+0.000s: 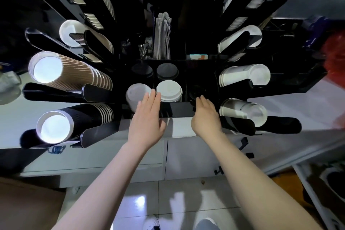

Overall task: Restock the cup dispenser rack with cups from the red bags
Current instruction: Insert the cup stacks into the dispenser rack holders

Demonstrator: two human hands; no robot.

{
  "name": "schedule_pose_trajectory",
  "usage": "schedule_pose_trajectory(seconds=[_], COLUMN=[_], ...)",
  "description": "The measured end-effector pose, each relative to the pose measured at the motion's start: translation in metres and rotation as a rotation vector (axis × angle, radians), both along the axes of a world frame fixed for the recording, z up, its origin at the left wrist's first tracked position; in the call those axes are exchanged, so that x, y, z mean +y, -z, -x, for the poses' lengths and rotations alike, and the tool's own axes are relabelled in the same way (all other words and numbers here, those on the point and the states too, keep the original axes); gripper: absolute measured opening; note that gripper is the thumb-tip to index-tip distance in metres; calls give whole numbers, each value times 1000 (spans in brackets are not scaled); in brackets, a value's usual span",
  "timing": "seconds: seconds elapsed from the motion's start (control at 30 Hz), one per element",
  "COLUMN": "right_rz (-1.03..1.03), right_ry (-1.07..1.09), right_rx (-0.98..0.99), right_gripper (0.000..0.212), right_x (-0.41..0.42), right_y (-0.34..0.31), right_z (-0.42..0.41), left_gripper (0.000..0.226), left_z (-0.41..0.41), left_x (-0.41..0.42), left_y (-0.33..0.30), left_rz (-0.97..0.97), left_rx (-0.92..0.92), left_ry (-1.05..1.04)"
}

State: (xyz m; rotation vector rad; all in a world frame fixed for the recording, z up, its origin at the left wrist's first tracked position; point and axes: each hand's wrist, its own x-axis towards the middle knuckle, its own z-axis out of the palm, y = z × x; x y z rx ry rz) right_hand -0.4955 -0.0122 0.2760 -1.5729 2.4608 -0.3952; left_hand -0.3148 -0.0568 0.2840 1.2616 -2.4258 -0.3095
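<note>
Black plastic makes up the cup dispenser rack [175, 108], which fills most of the view on a pale counter [16, 117], its angled chutes fanning out to left and right of a central block of square compartments. On the left side lie a stack of brown ribbed cups [74, 73] and, below it, a stack of black cups [74, 119], their open mouths facing the camera; higher chutes hold further striped stacks. On the right side sit stacks of white cups [244, 75], one above another, with black chute lips jutting out between them and narrowing the room at both flanks. In the middle, upright paper sleeves [162, 37] stand behind two dark lids [167, 71], and in front of those are two pale lid stacks [170, 91]. A red bag [336, 56] shows blurred at the far right edge, well apart from both hands. The left hand [146, 121] is flat with fingers straight, its fingertips touching the pale lids at the front edge of the rack. The right hand [206, 115] reaches into the dark compartment just right of the pale lids, fingers curled; whether it grips anything there I cannot tell. Between the wrists the front of the rack stands bare.
</note>
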Motion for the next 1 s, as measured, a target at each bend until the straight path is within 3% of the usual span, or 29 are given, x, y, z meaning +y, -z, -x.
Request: schedule_pose_trajectory(seconds=[0.23,0.4,0.57,0.77,1.0], right_rz=[133,257,427,662,763], right_ry=[-251,-507,-632,-590,-329], right_rx=[-180,-341,-484,-509,-610], right_gripper=[64,59,52,41,32], right_x=[26,65,108,141,149], right_y=[-19,-60,-106,-139,-138], right_z=[1,13,43,104,184], left_gripper=[73,69,66,65,59], left_z=[24,46,75,130,206], left_x=[34,81,127,157,160], left_y=[-13,-38,-77,-114,-129], left_rz=[58,115,231,271,210], left_rx=[24,146,295,370,448], left_ry=[-49,-209,-301,-252,-88])
